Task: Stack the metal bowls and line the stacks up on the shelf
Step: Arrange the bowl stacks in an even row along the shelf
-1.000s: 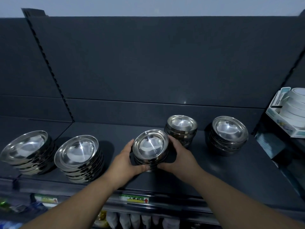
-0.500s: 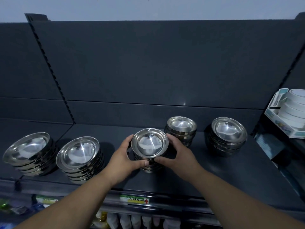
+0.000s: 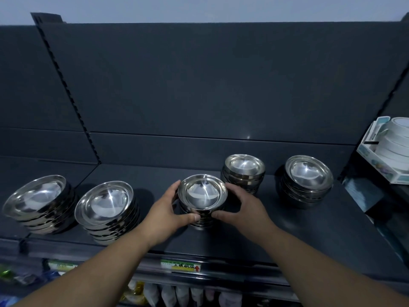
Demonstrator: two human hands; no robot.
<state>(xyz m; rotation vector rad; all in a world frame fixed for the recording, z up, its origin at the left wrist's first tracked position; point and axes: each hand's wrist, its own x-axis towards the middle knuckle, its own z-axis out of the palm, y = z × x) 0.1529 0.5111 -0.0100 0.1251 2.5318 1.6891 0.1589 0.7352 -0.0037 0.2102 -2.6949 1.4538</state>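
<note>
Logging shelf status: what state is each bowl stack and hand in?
Middle stack: gripped on both sides, bowls nested.
Left hand: grips middle stack.
Right hand: grips middle stack.
Far-left stack: untouched.
Second stack: untouched.
Rear stack: untouched, set farther back.
Right stack: untouched.

We see the bowls [image 3: 202, 196] in bright mirror silver, with white streaks of glare across their hollows. The shelf [image 3: 287, 235] under them is plain charcoal grey, and the back panel [image 3: 199, 85] is the same flat dark grey, with a row of small black slots running down the upright strip [image 3: 67, 89]. The wall [image 3: 199, 7] above is pale blue-grey. The label [image 3: 180, 265] is green and white with black characters and a red arrow. At the right, white rings [image 3: 394, 147] sit in a pale box [image 3: 376, 171] edged in teal.
</note>
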